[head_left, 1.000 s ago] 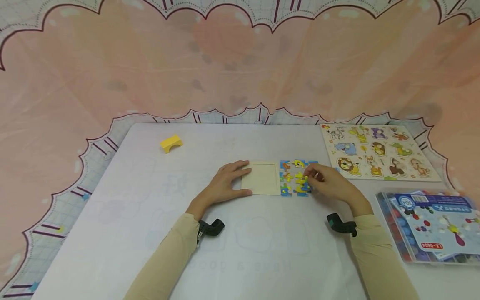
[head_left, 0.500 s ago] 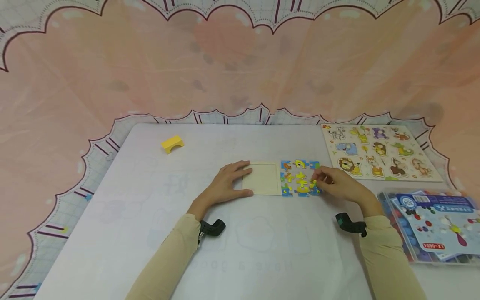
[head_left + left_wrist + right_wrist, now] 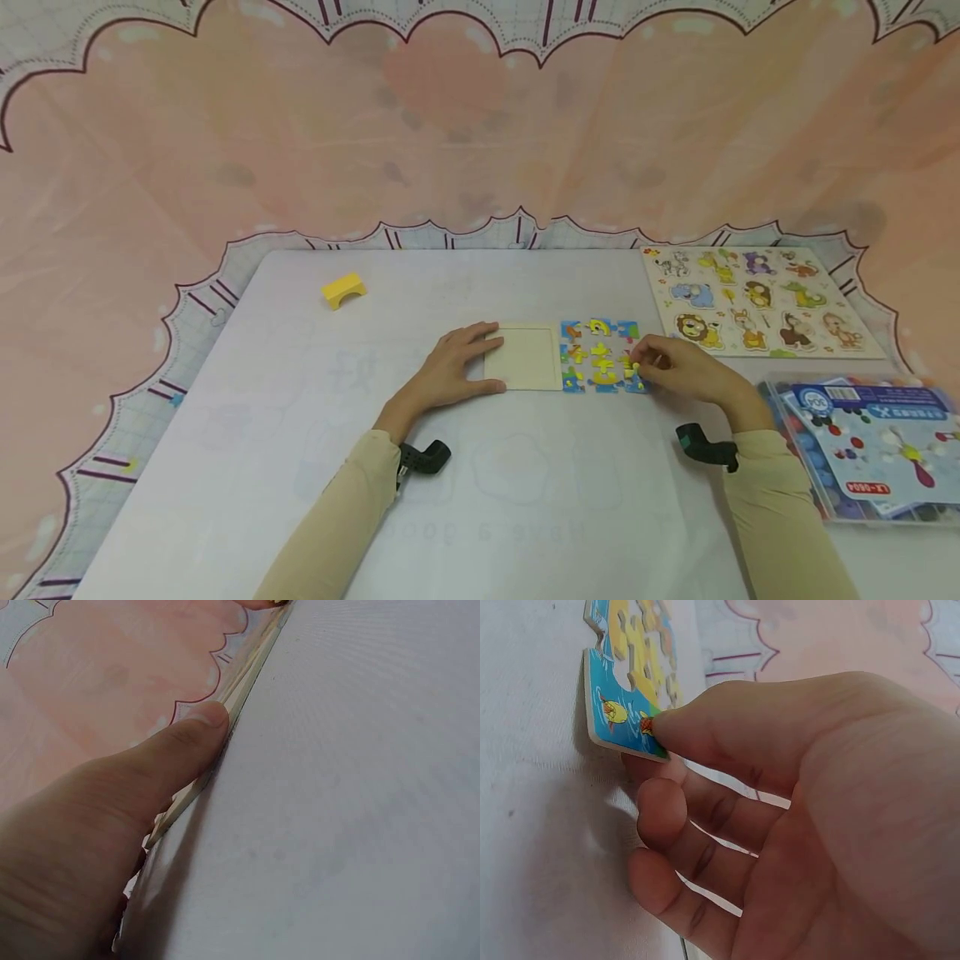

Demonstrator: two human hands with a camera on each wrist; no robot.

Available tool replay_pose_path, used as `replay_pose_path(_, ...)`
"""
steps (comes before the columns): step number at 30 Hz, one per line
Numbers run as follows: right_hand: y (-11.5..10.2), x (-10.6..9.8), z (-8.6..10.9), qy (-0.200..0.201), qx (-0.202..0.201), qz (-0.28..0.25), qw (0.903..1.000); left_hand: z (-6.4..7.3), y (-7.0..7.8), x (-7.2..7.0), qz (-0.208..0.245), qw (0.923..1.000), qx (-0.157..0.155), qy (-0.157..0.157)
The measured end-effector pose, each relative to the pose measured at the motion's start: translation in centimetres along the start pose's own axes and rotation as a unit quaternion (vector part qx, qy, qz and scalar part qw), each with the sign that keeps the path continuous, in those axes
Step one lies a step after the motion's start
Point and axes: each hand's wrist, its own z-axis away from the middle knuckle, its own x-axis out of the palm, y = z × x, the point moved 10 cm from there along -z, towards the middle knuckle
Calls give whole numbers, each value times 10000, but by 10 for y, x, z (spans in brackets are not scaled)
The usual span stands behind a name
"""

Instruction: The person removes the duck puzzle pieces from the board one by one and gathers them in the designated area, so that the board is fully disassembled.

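Observation:
In the head view, a shallow pale wooden puzzle tray [image 3: 522,358] lies mid-table with nothing in it. My left hand [image 3: 453,362] rests at its left side, fingers and thumb spread over the two left corners. The thumb [image 3: 187,746] presses along the tray's edge in the left wrist view. Beside the tray's right side, colourful jigsaw pieces [image 3: 602,364] lie in loose rows. My right hand [image 3: 678,367] pinches a blue corner puzzle piece [image 3: 619,712] with small yellow ducks, at the lower right of these rows. Thumb lies on its face; the index fingertip is partly hidden behind it.
An animal picture board [image 3: 757,304] lies at the back right. A clear plastic box [image 3: 862,450] with coloured balls and a printed sheet stands at the right. A yellow arch block [image 3: 344,290] is at the back left of the white table [image 3: 480,467].
My right hand has shifted right and slightly nearer, uncovering the right-hand column of jigsaw pieces. The left hand and tray have stayed put.

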Motion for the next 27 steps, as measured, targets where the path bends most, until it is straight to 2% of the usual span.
replay_pose_path(9, 3, 0, 1, -10, -68, 52, 10000, 0, 1, -2, 60, 10000, 11, 8)
replay_pose_path(16, 9, 4, 1, -211, 99, 39, 9997, 1, 0, 0, 50, 10000, -7, -47)
replay_pose_path(27, 5, 4, 3, -150, 41, 79, 9998, 2, 2, -1, 54, 10000, 45, -19)
